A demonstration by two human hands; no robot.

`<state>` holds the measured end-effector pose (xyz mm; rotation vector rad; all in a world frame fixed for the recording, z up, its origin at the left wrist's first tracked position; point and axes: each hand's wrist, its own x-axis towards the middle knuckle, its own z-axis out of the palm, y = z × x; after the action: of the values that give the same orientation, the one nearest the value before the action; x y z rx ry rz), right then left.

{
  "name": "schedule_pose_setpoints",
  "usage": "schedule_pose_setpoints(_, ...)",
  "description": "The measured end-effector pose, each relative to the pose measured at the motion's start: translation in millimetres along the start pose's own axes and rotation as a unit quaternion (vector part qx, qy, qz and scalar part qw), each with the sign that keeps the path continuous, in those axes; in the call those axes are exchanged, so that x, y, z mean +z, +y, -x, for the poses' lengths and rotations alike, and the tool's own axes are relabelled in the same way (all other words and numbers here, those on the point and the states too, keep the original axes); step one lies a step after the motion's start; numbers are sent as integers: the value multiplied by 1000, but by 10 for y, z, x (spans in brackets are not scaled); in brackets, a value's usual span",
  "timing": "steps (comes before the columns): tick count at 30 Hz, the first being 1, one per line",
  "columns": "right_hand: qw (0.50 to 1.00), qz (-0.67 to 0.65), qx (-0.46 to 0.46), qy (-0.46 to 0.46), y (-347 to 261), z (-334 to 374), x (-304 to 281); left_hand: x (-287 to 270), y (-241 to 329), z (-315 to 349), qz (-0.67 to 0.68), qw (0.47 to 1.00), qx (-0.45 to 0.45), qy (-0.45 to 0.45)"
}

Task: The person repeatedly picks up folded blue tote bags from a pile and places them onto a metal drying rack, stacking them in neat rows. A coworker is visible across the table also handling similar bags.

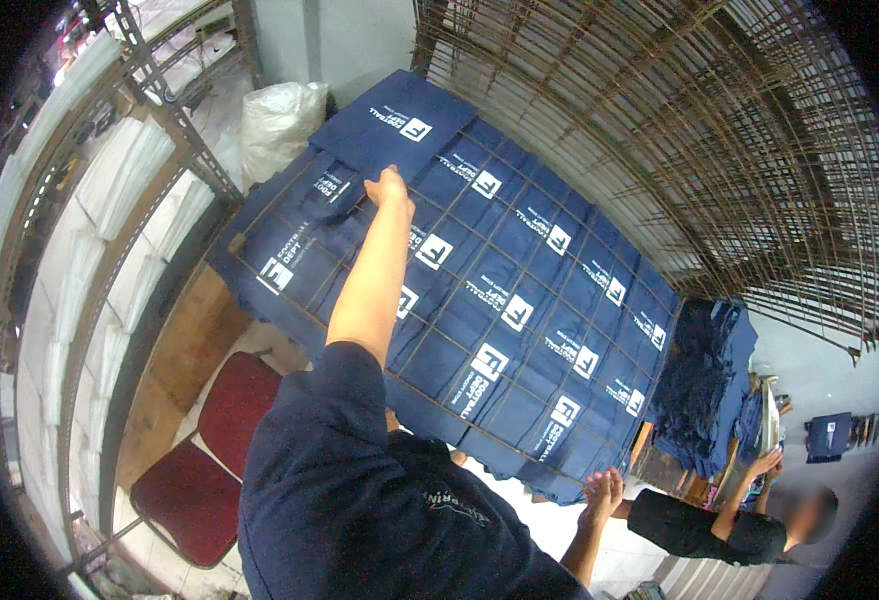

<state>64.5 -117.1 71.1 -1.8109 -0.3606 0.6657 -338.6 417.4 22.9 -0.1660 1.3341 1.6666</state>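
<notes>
A dark blue fabric piece [400,118] with a white print lies flat on top of a wire rack [450,383] at its far left corner. At that piece's near edge is my left hand [388,190], arm stretched out and fingers closed on the fabric. Under the wires, rows of similar blue printed fabric pieces [515,310] cover most of the surface. My right hand [603,497] is by the rack's near right corner, fingers apart and holding nothing.
Many raised wire racks [660,130] lean along the wall at right. Shelves of white stacks [110,220] stand left, beside a white sack [282,128] and red chairs [195,505]. Dark blue cloth [705,385] is piled beyond the rack. Another person [705,525] works at far right.
</notes>
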Motion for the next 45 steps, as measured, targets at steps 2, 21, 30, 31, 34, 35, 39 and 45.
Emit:
schedule_pose_setpoints(2, 1000, -8, 3, -7, -11, 4, -12, 35, 14, -6, 32, 999, 0, 13)
schedule_pose_setpoints(21, 1000, -4, 12, 9, -20, 79, -126, -21, 247, 1, -31, 999, -18, -24)
schedule_pose_setpoints(30, 1000, 13, 16, 10, -3, 18, -144, -64, 86, -89, -200, 965, 162, -39)
schedule_pose_setpoints(31, 1000, 13, 17, 10, 2, 19, -156, -70, 73, -83, -220, 958, 182, -30)
schedule_pose_setpoints(34, 1000, 15, 17, 7, 17, 7, -210, -121, 52, -224, -256, 955, 145, -48)
schedule_pose_setpoints(35, 1000, 16, 17, 5, 19, -1, -228, -139, 62, -292, -254, 958, 123, -50)
schedule_pose_setpoints(39, 999, 10, 30, 14, 60, 35, -323, -228, 64, -268, -215, 973, 50, -66)
schedule_pose_setpoints(45, 1000, -7, 20, 22, 58, 107, -435, -363, 114, -137, -175, 980, 52, -78)
